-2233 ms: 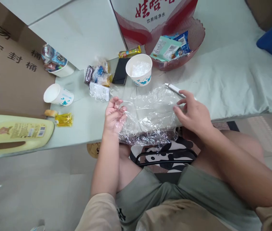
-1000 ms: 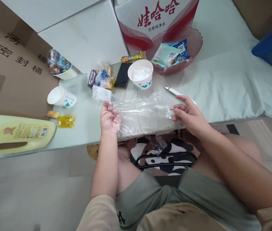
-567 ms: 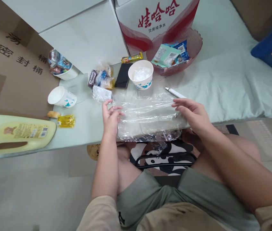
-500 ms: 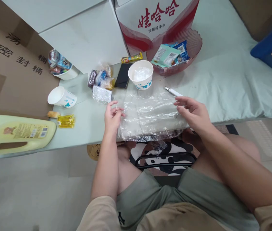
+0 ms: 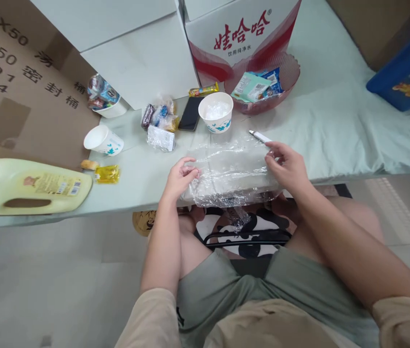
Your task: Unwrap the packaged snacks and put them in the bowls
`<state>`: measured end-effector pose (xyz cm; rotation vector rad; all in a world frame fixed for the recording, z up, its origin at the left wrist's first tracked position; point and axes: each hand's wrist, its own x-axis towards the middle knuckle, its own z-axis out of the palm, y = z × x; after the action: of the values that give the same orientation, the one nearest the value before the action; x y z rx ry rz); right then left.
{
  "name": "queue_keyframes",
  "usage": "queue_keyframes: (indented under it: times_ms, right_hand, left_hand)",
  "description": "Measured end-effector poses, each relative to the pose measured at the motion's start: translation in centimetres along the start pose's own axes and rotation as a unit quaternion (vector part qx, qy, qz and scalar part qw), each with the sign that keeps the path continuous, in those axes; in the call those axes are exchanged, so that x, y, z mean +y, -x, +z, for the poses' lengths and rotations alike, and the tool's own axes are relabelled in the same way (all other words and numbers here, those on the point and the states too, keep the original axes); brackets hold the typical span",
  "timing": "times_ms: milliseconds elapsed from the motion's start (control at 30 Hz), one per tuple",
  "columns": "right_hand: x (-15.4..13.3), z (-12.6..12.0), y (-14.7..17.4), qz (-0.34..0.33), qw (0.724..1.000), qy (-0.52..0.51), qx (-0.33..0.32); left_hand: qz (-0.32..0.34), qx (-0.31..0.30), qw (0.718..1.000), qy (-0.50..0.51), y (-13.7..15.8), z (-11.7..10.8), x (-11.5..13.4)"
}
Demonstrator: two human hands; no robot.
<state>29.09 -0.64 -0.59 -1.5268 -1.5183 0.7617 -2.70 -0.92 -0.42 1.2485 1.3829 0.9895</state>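
A crinkled sheet of clear plastic film (image 5: 234,166) lies at the table's front edge, part of it hanging down over my lap. My left hand (image 5: 180,180) is at its left edge, thumb and fingers bent in on the film. At the right edge my right hand (image 5: 287,165) pinches the film with curled fingers. Just beyond that hand is a slim white tool with a metal tip (image 5: 260,137). A paper cup (image 5: 216,126) with clear crumpled plastic inside stands behind the film.
A black phone (image 5: 189,114), wrapped snacks (image 5: 161,137) and a pink glass bowl (image 5: 288,79) of packets lie further back. To the left are another paper cup (image 5: 104,141), a yellow packet (image 5: 107,174) and a large pale-yellow jug (image 5: 56,169). Boxes stand behind.
The view has shifted slightly. My left hand has moved inward, closer to my right, and the film between them sits looser and more bunched.
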Motion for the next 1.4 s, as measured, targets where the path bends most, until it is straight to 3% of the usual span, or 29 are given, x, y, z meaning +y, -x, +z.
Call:
queue_keyframes:
  times_ms: [100,233,333,467,667,767,867,1000,1067,1167,1233,1400]
  right_hand:
    - [0.3,-0.2,0.2,-0.02,1.0,0.008,-0.013]
    - [0.3,-2.2,2.2,-0.053,0.997,0.04,-0.041]
    - [-0.4,-4.8,5.8,-0.074,0.992,0.075,-0.064]
    - [-1.1,-8.0,12.1,-0.079,0.987,0.105,-0.092]
    - [-0.3,-10.9,19.3,-0.107,0.987,0.102,-0.062]
    - [-0.2,-12.5,21.4,-0.105,0.988,0.102,-0.047]
    - [-0.3,-13.7,22.8,-0.079,0.994,0.049,-0.064]
    - [0.0,-14.0,24.3,0.036,0.994,-0.073,-0.075]
    - [-0.1,-13.7,24.8,0.096,0.984,-0.125,-0.077]
    - [-0.5,-13.5,25.4,0.149,0.972,-0.169,-0.067]
    - [-0.7,-13.6,25.7,0.17,0.968,-0.175,-0.061]
    - [0.1,-14.2,26.8,0.188,0.97,-0.148,-0.052]
  left_hand:
    - [0.016,0.007,1.0,-0.003,1.0,0.1,0.3]
    - [0.009,-0.044,0.998,-0.051,4.0,0.6,1.2]
    - [0.009,-0.069,0.99,-0.124,8.0,1.2,1.7]
    - [0.054,-0.041,0.974,-0.217,14.0,2.2,1.7]
    - [0.078,-0.089,0.945,-0.305,20.4,4.4,0.8]
    - [0.075,-0.095,0.948,-0.293,22.2,5.4,0.7]
    - [0.088,-0.06,0.959,-0.264,23.4,6.0,0.7]
    - [0.115,-0.032,0.987,-0.106,24.0,6.5,0.4]
    - [0.091,-0.046,0.994,0.024,23.9,7.0,0.2]
    - [-0.012,-0.029,0.989,0.144,23.7,8.2,-0.1]
    - [-0.061,0.0,0.988,0.143,23.4,9.1,-0.3]
    - [-0.073,0.016,0.993,0.094,22.6,10.4,-1.1]
